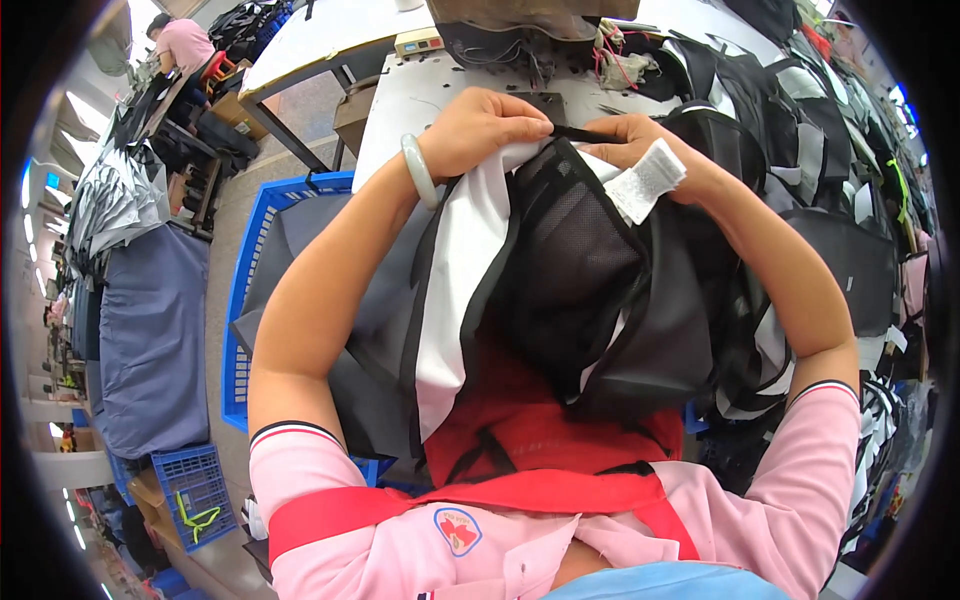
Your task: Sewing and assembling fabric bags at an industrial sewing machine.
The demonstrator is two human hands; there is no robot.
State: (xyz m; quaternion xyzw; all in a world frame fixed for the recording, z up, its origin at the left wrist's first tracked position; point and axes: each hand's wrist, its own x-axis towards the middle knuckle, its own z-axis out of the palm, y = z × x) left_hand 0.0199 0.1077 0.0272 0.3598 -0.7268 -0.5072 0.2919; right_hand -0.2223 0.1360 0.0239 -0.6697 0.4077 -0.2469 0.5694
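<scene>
My left hand [480, 128] and my right hand [640, 140] are raised side by side and both grip the top edge of a black-and-white fabric piece [560, 280] with a black mesh panel. A thin black strap runs between my fingertips. A white label [647, 180] hangs from the fabric just under my right hand. The fabric drapes down over my red apron [520, 440]. A pale green bangle [420, 170] circles my left wrist.
A white sewing table [430, 90] with a machine and wires lies beyond my hands. A blue crate [245, 300] holding grey fabric stands at my left. Black bag pieces [830, 190] pile up at the right. Another person [180, 45] sits far off at the upper left.
</scene>
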